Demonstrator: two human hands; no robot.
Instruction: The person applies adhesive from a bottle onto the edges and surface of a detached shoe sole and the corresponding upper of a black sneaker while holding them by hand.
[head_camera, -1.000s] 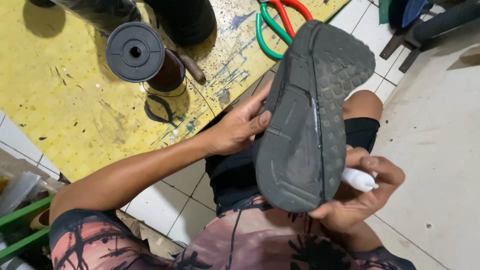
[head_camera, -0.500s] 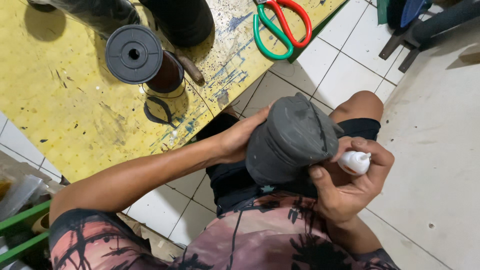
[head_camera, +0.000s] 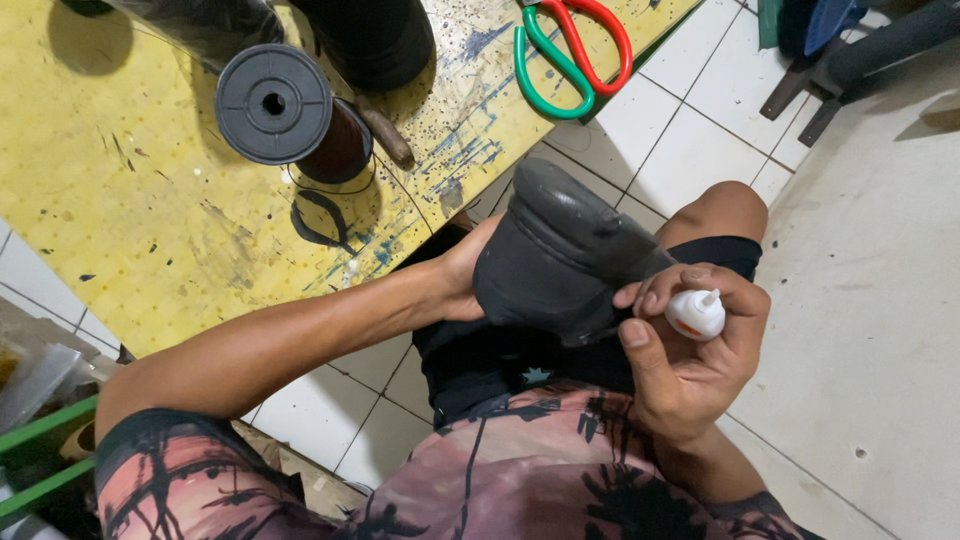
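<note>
A dark grey shoe (head_camera: 560, 255) rests over my lap, its sole end turned toward the camera. My left hand (head_camera: 462, 275) grips it from the left side, fingers hidden behind it. My right hand (head_camera: 690, 350) holds a small white glue bottle (head_camera: 695, 313) with its nozzle pointing up, fingers curled around it and fingertips touching the right edge of the shoe.
A yellow paint-stained board (head_camera: 150, 220) lies on the white floor tiles, carrying a black thread spool (head_camera: 275, 105), a wooden-handled tool (head_camera: 385, 135) and red-and-green scissors (head_camera: 570, 50). Dark chair legs (head_camera: 850, 70) stand top right. A green crate edge (head_camera: 40, 450) is bottom left.
The shoe has been turned from sole facing up and fully visible to end-on and lower over my lap. My right hand with the bottle shifted to its right edge.
</note>
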